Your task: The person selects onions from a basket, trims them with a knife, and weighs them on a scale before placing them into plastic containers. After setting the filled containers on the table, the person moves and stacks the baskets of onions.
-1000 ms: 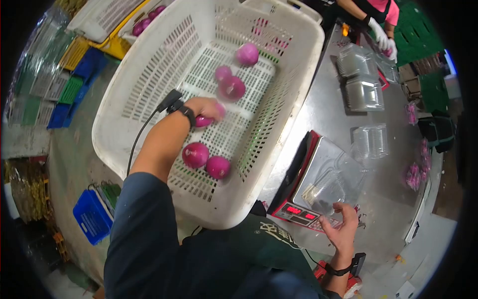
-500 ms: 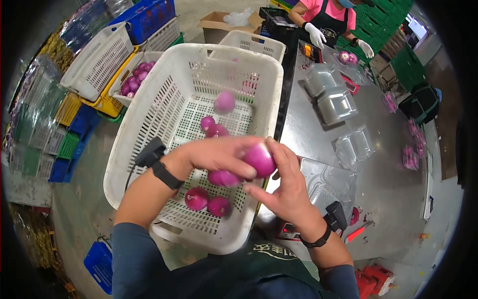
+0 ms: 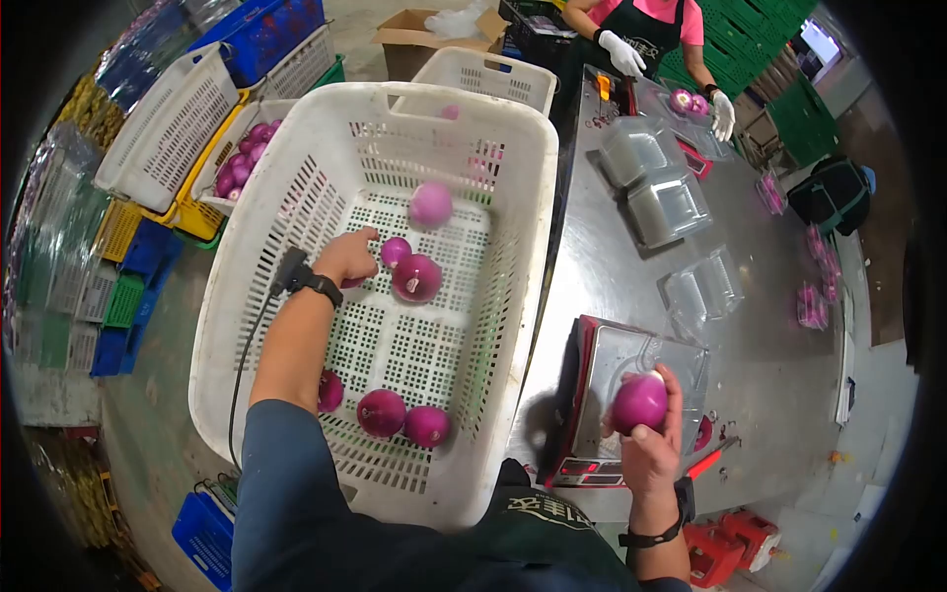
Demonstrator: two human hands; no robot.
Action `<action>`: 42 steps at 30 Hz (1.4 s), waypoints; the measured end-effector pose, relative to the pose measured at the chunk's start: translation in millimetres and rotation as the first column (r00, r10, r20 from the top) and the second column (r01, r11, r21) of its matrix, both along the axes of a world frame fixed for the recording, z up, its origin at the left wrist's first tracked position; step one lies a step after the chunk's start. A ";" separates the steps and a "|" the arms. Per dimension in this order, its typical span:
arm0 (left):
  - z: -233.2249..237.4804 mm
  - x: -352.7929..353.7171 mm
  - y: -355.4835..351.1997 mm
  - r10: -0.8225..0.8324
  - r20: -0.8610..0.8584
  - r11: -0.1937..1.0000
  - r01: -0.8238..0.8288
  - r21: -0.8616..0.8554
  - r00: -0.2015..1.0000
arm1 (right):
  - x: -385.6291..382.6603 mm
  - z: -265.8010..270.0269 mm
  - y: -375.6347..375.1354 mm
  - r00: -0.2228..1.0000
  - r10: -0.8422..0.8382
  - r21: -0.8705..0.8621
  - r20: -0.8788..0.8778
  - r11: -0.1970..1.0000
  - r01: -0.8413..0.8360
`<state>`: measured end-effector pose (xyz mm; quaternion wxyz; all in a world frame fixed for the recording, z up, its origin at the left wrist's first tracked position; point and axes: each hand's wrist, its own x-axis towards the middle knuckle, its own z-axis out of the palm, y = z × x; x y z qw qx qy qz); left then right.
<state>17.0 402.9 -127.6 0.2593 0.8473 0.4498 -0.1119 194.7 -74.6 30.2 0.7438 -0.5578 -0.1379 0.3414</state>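
My right hand grips a peeled red onion above the clear plastic tray on the scale. Inside the white slotted basket, my left hand is curled over another red onion, which is mostly hidden beneath it. Beside those fingers lie a small onion and a larger dark one. A paler onion sits farther back. Toward the basket's near end are three more, one partly behind my left forearm.
Clear clamshell boxes rest on the steel table, with a red-handled knife near its front. Across the table stands a gloved co-worker beside packed onions. Stacked crates and a crate of onions stand left.
My hands have separated. The right has carried its onion rightward over the scale's tray; the left has moved leftward and deeper into the basket. The co-worker's gloved hands have shifted slightly.
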 end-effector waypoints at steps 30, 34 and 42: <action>176.2 -20.4 -127.1 0.763 0.574 0.325 0.591 -0.738 0.297 | 39.0 -35.0 -129.1 0.968 -0.250 -0.021 0.002 0.968 0.250; 195.5 0.2 -189.7 0.766 0.565 0.295 0.614 -0.732 0.306 | 43.6 -41.5 -148.1 0.951 -0.221 -0.114 0.215 0.962 0.249; 212.6 81.5 -385.8 0.637 0.594 0.398 0.450 -0.799 0.491 | 68.9 -38.5 -180.9 0.914 -0.064 -0.126 0.401 0.984 0.124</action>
